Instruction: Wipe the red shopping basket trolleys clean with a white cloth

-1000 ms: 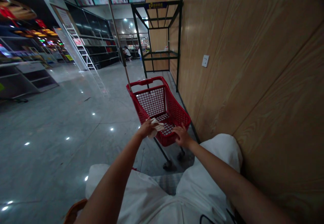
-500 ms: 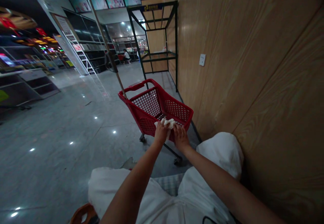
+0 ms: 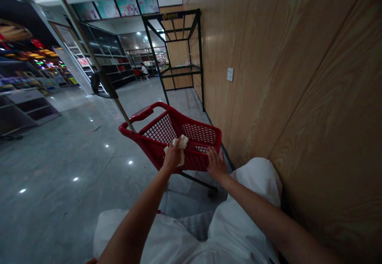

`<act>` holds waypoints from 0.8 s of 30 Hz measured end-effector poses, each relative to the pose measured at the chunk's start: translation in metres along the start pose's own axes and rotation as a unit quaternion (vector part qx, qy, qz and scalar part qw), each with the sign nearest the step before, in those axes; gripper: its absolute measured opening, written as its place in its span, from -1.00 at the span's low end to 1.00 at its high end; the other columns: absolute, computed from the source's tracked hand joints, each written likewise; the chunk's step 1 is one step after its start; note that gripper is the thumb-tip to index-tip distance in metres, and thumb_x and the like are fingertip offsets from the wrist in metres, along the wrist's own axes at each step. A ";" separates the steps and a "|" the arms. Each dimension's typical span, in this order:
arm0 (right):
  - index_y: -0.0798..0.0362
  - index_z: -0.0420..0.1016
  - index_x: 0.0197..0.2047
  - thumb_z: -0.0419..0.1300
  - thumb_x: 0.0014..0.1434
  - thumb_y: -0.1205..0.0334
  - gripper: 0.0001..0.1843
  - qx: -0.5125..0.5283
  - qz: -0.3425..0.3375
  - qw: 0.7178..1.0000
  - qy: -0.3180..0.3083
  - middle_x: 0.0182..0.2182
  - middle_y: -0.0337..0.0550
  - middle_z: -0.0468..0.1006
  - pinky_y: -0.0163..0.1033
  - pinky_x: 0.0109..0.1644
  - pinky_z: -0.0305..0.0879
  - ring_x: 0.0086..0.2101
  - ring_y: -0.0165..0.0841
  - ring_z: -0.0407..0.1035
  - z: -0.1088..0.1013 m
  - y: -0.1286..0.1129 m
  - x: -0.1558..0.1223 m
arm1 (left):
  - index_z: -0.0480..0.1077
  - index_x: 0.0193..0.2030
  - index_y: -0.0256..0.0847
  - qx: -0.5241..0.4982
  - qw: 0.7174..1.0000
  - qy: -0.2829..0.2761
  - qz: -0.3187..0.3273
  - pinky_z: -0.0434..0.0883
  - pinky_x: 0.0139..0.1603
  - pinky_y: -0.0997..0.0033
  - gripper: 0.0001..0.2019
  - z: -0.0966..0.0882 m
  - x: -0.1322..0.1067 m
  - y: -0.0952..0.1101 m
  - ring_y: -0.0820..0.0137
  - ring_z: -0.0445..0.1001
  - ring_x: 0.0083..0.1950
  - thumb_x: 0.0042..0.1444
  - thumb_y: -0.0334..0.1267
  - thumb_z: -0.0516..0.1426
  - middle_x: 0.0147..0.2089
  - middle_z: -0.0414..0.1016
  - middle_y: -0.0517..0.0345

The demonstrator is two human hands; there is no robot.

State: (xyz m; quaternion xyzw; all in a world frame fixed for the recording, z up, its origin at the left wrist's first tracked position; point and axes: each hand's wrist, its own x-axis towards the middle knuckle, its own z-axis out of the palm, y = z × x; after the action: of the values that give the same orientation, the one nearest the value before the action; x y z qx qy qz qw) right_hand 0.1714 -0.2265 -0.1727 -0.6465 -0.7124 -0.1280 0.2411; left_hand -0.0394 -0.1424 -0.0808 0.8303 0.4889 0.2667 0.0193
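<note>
In front of me stands a red plastic shopping basket cart [image 3: 146, 146] on wheels, with a long pole handle [image 3: 86, 43] leaning up to the left. My left hand [image 3: 172, 156] is closed on a crumpled white cloth [image 3: 182, 142] at the basket's near rim. Part of the cloth hangs over the near wall. My right hand [image 3: 216, 164] rests on the rim's near right corner, fingers spread and holding nothing.
A wood-panelled wall [image 3: 268, 77] with a socket [image 3: 230, 74] runs along the right. Behind the cart stands a dark metal rack frame [image 3: 203, 61]. A person [image 3: 144, 70] crouches far back by shelves. Grey shelving [image 3: 32, 105] is at the left.
My left hand has moved left along the rim with the cloth, away from my right hand. The cart has turned, its handle side swinging left and nearer to me.
</note>
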 end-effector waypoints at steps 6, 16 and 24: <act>0.25 -0.06 0.34 0.04 0.06 0.32 -0.23 0.025 -0.010 0.997 -0.068 0.27 0.15 0.11 0.04 0.23 -0.10 0.16 -0.09 0.04 -0.004 -0.014 0.020 | 0.21 0.21 -0.09 0.031 0.997 0.016 0.075 0.06 0.27 -0.03 -0.54 0.031 -0.003 0.039 0.16 -0.03 0.37 0.17 -0.42 -0.08 0.31 0.12 0.00; 0.14 -0.11 0.36 -0.02 0.10 0.35 -0.24 0.005 -0.015 0.997 -0.072 0.24 0.09 0.13 -0.01 0.11 0.01 0.06 -0.10 0.10 0.000 -0.010 0.011 | 0.39 -0.01 0.00 0.146 0.971 -0.115 0.150 0.13 0.21 0.15 -0.71 -0.004 0.009 0.011 0.30 0.39 0.03 0.23 -0.04 -0.01 -0.11 0.49 0.11; 0.21 0.00 0.32 0.06 0.11 0.22 -0.28 0.018 0.002 0.999 -0.045 0.21 0.17 0.16 0.07 0.13 -0.05 0.06 -0.03 0.07 0.011 -0.011 0.008 | 0.28 0.12 -0.10 0.121 0.988 -0.080 0.048 0.32 -0.08 0.33 -0.63 0.037 0.002 0.062 0.34 0.46 -0.12 0.30 -0.10 -0.16 0.00 0.41 0.01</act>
State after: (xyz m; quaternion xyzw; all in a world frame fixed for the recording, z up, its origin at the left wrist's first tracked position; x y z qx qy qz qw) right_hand 0.1578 -0.2158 -0.1769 -0.6484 -0.7235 -0.0860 0.2208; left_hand 0.0278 -0.1641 -0.0932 0.8677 0.4739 0.1395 -0.0549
